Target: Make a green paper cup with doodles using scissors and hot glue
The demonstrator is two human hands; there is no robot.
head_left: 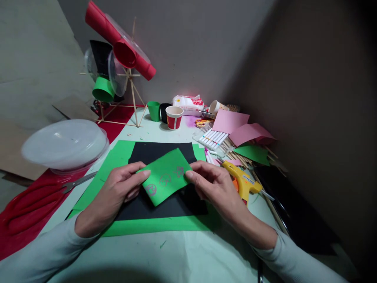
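A small green paper piece with faces drawn on it in a row is held up between both hands. My left hand pinches its left edge between thumb and fingers. At the right edge, my right hand grips it the same way. Below it lies a black sheet on top of larger green sheets. Just beyond my right hand rests a yellow glue gun. Red-handled scissors lie to the left of my left hand.
Stacked clear plastic lids sit at the left. Behind them stands a stick frame carrying a red paper tube. Paper cups, markers, pink paper and wooden sticks crowd the back and right. A wall rises behind.
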